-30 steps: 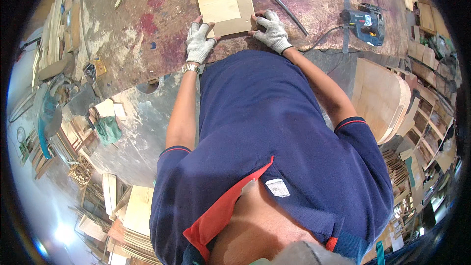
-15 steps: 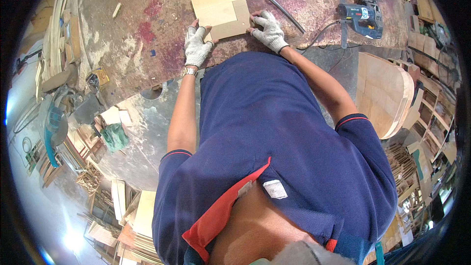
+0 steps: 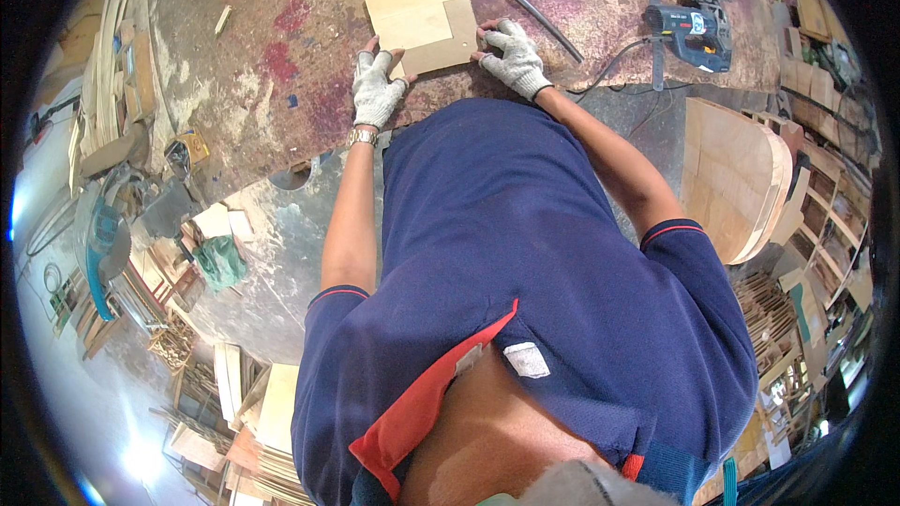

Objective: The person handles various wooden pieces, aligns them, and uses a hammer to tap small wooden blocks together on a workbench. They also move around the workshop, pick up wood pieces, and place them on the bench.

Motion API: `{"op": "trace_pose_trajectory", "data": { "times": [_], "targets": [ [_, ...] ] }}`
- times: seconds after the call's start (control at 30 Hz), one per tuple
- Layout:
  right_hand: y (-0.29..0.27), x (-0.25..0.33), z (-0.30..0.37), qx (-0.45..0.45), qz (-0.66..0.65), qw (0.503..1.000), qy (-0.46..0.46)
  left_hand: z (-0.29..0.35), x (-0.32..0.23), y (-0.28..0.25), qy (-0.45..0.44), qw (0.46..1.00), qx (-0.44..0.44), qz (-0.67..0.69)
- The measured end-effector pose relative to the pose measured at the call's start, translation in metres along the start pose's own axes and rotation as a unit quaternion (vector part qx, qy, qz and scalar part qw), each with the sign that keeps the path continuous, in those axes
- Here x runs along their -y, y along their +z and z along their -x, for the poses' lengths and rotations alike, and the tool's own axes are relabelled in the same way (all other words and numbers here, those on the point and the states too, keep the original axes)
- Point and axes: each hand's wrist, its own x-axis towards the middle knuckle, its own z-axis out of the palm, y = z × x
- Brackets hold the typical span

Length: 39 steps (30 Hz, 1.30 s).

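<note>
A pale, roughly square wooden board (image 3: 419, 22) lies on the worn workbench (image 3: 253, 66). Its lighter rectangular area is bordered by a slightly darker L-shaped strip, with a dark spot near the far right corner. At the board's near left corner, my left hand (image 3: 378, 89), in a whitish knit glove with bare fingertips, grips the edge between thumb and fingers. My right hand (image 3: 513, 58), gloved the same way, pinches the right edge. Just right of the board rests a hammer (image 3: 525, 7) with a long dark handle.
A blue cordless-looking jigsaw (image 3: 694, 33) with a cable sits at the bench's right, beside a metal ruler (image 3: 657, 61). Curved wooden panels (image 3: 736, 183) stand at the right. On the left are a teal circular saw (image 3: 105, 239), a green bag (image 3: 219, 262) and stacked offcuts.
</note>
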Motion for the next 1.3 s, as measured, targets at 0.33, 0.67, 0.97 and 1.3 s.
{"op": "trace_pose_trajectory", "data": {
  "times": [0.33, 0.67, 0.97, 1.3],
  "targets": [
    [-0.0015, -0.0051, 0.0016, 0.001, 0.057, 0.995, -0.076, 0.0014, -0.0002, -0.0002, 0.0, 0.999, 0.008, -0.032],
    [0.0023, -0.0023, 0.0027, -0.022, 0.088, 0.992, -0.087, 0.0006, 0.0003, 0.0004, -0.005, 0.999, 0.009, -0.031],
    [0.0056, -0.0061, 0.0015, -0.033, 0.097, 0.99, -0.1, -0.0042, 0.0009, -0.0044, 0.017, 0.998, 0.019, -0.062],
    [0.0059, -0.0062, 0.0028, -0.032, 0.082, 0.992, -0.091, -0.0077, 0.0065, -0.0057, 0.015, 0.999, 0.026, -0.04]
  ]
}}
